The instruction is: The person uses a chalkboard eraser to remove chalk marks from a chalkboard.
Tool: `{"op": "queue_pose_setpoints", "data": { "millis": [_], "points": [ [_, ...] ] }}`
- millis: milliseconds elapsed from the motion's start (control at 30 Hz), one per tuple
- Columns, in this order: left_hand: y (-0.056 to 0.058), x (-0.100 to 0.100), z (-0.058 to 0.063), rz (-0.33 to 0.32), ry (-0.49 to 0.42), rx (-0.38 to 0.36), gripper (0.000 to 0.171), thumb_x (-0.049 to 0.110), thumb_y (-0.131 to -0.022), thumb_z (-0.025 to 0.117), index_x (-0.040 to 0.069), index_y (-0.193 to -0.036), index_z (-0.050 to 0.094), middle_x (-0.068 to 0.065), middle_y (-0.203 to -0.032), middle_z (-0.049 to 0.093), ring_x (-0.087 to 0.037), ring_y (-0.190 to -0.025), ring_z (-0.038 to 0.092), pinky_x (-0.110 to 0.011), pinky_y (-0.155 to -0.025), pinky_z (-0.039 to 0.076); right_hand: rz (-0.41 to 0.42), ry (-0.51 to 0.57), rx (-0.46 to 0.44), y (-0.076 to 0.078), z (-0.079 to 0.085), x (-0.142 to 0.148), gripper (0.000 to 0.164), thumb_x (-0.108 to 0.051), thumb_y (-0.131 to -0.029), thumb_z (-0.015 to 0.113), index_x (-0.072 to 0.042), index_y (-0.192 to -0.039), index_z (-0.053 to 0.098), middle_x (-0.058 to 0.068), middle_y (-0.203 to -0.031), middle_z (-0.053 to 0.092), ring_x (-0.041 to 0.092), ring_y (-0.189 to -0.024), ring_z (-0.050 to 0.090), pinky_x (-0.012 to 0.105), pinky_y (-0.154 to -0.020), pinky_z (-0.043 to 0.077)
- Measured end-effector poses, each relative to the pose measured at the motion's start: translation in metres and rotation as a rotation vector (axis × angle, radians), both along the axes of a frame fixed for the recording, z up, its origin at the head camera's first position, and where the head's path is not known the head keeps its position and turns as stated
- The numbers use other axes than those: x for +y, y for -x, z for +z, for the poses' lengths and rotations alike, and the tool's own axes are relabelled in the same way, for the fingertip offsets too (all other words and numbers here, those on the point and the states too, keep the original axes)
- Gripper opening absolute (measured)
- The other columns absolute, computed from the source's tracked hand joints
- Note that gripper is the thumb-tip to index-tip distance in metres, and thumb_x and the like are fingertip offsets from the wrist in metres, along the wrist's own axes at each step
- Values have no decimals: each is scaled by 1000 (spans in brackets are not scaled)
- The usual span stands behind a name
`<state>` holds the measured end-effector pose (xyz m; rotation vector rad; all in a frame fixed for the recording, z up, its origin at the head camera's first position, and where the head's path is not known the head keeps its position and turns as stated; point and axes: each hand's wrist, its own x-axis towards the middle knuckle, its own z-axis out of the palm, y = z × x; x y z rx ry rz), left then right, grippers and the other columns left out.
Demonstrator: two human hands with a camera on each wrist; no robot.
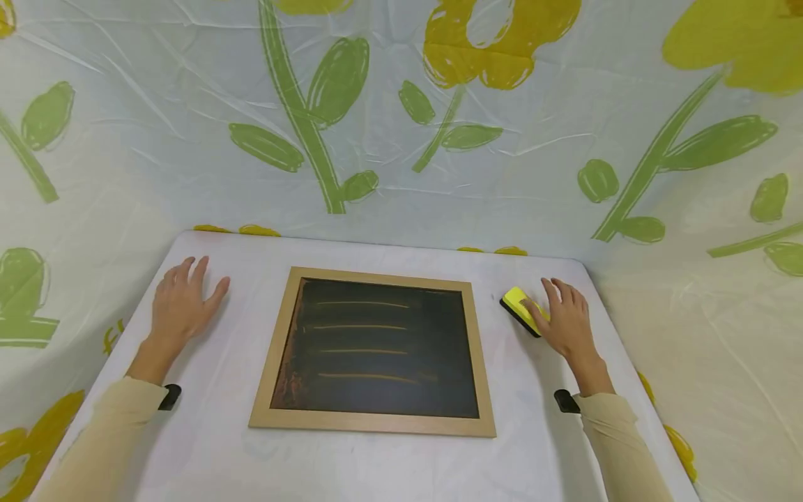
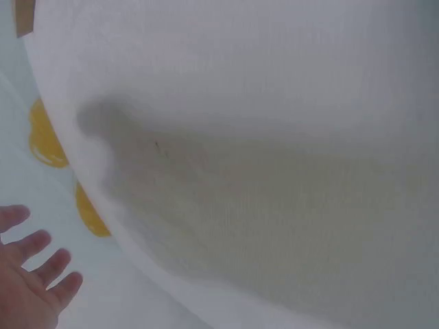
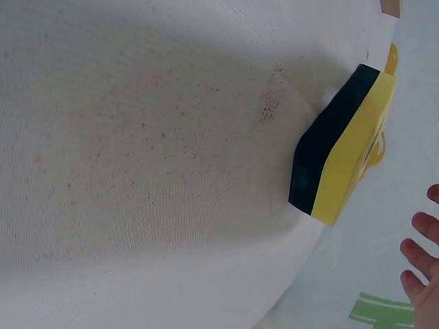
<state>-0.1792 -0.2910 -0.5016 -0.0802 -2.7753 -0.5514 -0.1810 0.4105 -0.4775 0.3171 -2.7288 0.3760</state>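
A small chalkboard (image 1: 442,348) with a light wooden frame lies flat on the white-covered table, several curved orange chalk lines drawn across it. To its right, a yellow board eraser (image 1: 516,298) with a black felt base rests on the table, tilted at an angle. My right hand (image 1: 567,322) hovers beside it with fingers spread, the thumb overlapping the eraser in the head view. In the right wrist view a gap shows between the fingers and the eraser (image 3: 351,147). Left of the board, my left hand (image 1: 178,307) is held over the table, fingers spread, holding nothing.
Reddish dust specks (image 3: 269,106) dot the table cover near the eraser. Orange smudges (image 1: 291,387) mark the board's lower left. A hanging cloth (image 1: 207,160) with yellow flowers and green leaves encloses the table's back and sides.
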Motion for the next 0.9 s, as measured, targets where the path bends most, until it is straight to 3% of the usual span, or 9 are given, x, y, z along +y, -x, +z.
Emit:
{"op": "queue_pose_setpoints", "data": {
  "millis": [167,267,567,733,900],
  "points": [
    [-4,11,3,29,-96,-76,66,46,-106,46,-7,-145,46,-38,-140,47,-58,-121,45,-71,-94,39,69,49,171,5,-2,1,51,-9,-85,77,15,-126,59,38,-125,57,59,-115,50,72,-99,35],
    [-5,16,4,46,-154,-125,68,50,-106,43,-5,-147,46,-36,-143,45,-56,-124,45,-72,-94,40,74,80,187,7,-4,3,48,-8,-85,77,16,-123,61,37,-121,59,58,-113,52,71,-98,36],
    [-11,37,4,23,-335,-158,68,51,-108,41,-5,-145,49,-29,-134,55,-45,-111,58,-62,-88,45,6,163,22,5,-8,7,49,-15,-93,74,16,-128,58,38,-129,54,58,-119,48,72,-101,31],
    [-14,49,0,19,-402,-167,67,50,-108,43,-5,-144,51,-28,-130,58,-43,-108,59,-59,-88,46,-52,197,-85,5,-10,9,53,-22,-98,69,14,-134,54,39,-135,49,59,-124,43,72,-101,31],
    [-16,58,-4,18,-461,-173,64,48,-108,44,-6,-143,52,-28,-127,61,-42,-107,59,-57,-89,47,-65,240,-131,6,-16,13,55,-22,-99,68,17,-135,52,42,-132,50,59,-120,45,71,-99,33]
  ]
}}
